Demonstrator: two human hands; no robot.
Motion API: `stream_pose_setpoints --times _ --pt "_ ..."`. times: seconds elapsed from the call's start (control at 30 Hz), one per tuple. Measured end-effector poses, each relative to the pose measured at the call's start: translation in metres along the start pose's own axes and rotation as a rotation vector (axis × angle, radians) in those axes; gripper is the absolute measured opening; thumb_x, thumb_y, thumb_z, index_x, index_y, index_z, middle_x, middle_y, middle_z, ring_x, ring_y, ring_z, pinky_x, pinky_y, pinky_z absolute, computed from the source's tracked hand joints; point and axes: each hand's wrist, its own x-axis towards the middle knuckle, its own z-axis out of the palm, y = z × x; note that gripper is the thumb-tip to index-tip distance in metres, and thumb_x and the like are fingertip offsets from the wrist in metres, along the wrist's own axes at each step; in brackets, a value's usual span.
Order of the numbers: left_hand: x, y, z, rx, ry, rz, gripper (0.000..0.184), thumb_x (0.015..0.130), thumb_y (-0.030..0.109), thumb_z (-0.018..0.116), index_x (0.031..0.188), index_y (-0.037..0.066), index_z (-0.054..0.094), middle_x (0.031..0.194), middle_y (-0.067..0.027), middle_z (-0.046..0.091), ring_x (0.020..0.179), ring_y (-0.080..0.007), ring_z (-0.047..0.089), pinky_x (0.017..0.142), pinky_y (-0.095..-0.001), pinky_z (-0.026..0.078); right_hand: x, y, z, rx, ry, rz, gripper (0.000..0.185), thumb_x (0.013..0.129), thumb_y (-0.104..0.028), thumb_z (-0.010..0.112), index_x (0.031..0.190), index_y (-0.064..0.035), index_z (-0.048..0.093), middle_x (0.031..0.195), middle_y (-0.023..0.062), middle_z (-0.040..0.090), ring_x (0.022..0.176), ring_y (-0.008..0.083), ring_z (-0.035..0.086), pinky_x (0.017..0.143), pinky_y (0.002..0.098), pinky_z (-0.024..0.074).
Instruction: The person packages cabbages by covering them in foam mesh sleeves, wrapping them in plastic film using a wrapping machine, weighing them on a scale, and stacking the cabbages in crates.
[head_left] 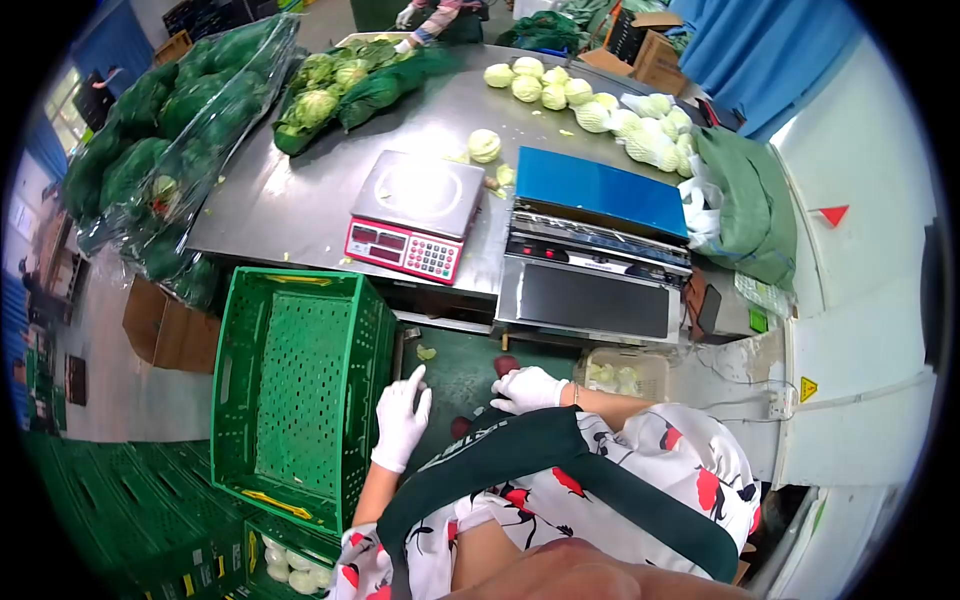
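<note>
My left hand (402,418), in a white glove, is beside the right wall of a tall green plastic crate (222,400). Its index finger points forward and the thumb stands apart, with nothing in the grasp. My right hand (530,388), also gloved, hangs in front of my apron (490,440) with loosely bent fingers and no held thing visible. Just past its fingertips shows a dark red rounded thing (506,365), whose kind I cannot make out. Another dark red shape (460,427) is low between my hands, partly hidden by the apron.
On the metal table (300,215) stand a red-and-white weighing scale (415,195), a blue-lidded machine (600,190), a lone cabbage (484,146) and several net-wrapped cabbages (640,140). Green net bags (135,170) are at left. Another person's gloved hand (404,46) works across the table.
</note>
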Motion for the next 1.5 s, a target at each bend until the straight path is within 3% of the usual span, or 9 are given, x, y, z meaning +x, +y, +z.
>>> stream_pose_setpoints --times 0.33,0.57,0.8,0.9,0.93,1.1,1.23,1.3,1.5 --pt "0.161 0.035 0.074 -0.235 -0.02 0.139 0.047 0.085 0.007 0.07 0.13 0.009 0.06 0.095 -0.0092 0.067 0.088 -0.0263 0.065 0.082 -0.0378 0.052 -0.094 0.092 -0.086 0.177 0.373 0.293 0.032 0.095 -0.037 0.059 0.104 -0.0087 0.07 0.094 0.0121 0.072 0.089 0.031 0.069 0.081 0.0414 0.0555" --pt "0.33 0.026 0.151 -0.31 0.111 -0.035 0.045 0.089 0.006 0.066 0.133 0.004 0.058 0.116 -0.0145 0.068 0.102 -0.0246 0.067 0.091 -0.0341 0.052 -0.129 0.254 -0.177 0.366 0.738 0.413 0.022 0.093 -0.027 0.065 0.103 -0.0073 0.071 0.099 0.0144 0.072 0.092 0.0317 0.07 0.081 0.0384 0.0553" --pt "0.502 -0.049 0.247 0.153 0.133 -0.037 0.079 0.081 0.026 0.077 0.147 0.005 0.04 0.127 -0.023 0.059 0.114 -0.0359 0.06 0.096 -0.0436 0.049 -0.091 0.351 -0.26 0.423 0.732 0.356 0.02 0.095 -0.024 0.064 0.104 -0.0076 0.07 0.099 0.0147 0.071 0.092 0.0299 0.07 0.081 0.0363 0.0546" --pt "0.558 -0.042 0.265 0.131 -0.1 -0.231 0.094 0.075 0.033 0.082 0.148 0.0 0.034 0.128 -0.0282 0.056 0.118 -0.0416 0.056 0.103 -0.0437 0.045 -0.06 0.377 -0.266 0.388 0.71 0.328 0.018 0.094 -0.022 0.064 0.103 -0.008 0.07 0.098 0.0129 0.071 0.089 0.0302 0.069 0.081 0.0362 0.0542" --pt "0.575 -0.057 0.281 0.118 -0.155 -0.275 0.112 0.067 0.039 0.086 0.151 -0.003 0.026 0.137 -0.0271 0.05 0.123 -0.0425 0.052 0.107 -0.0459 0.041 -0.049 0.384 -0.267 0.362 0.713 0.317 0.017 0.093 -0.021 0.064 0.103 -0.008 0.07 0.098 0.0125 0.071 0.089 0.0303 0.069 0.081 0.0365 0.054" --pt "0.62 -0.084 0.327 0.176 -0.274 -0.369 0.136 0.058 0.043 0.092 0.155 -0.002 0.008 0.151 -0.024 0.034 0.136 -0.0411 0.04 0.112 -0.0495 0.036 -0.011 0.402 -0.258 0.344 0.687 0.276 0.019 0.093 -0.024 0.064 0.103 -0.0078 0.07 0.099 0.0106 0.071 0.093 0.0296 0.067 0.085 0.039 0.0536" --pt "0.628 -0.092 0.338 0.157 -0.275 -0.36 0.129 0.057 0.04 0.092 0.153 -0.002 0.016 0.146 -0.0237 0.038 0.129 -0.041 0.047 0.107 -0.0465 0.043 0.015 0.452 -0.275 0.316 0.747 0.394 0.032 0.092 -0.029 0.065 0.116 -0.0082 0.067 0.11 0.0136 0.069 0.102 0.0311 0.067 0.09 0.0383 0.0526" --pt "0.63 -0.103 0.34 0.138 -0.281 -0.331 0.124 0.058 0.038 0.091 0.152 -0.002 0.021 0.144 -0.0234 0.04 0.127 -0.0411 0.049 0.106 -0.045 0.046 0.035 0.48 -0.316 0.388 0.762 0.624 0.051 0.087 -0.035 0.071 0.125 -0.0036 0.061 0.124 0.018 0.064 0.111 0.0331 0.063 0.096 0.0389 0.0503" --pt "0.626 -0.107 0.346 0.061 -0.211 -0.245 0.114 0.058 0.03 0.09 0.147 -0.003 0.028 0.14 -0.0279 0.04 0.126 -0.0443 0.046 0.108 -0.0448 0.042 0.16 0.676 -0.378 -0.06 0.96 0.743 0.119 0.066 -0.046 0.086 0.151 0.0081 0.022 0.148 0.0304 0.036 0.135 0.042 0.042 0.111 0.043 0.0383"
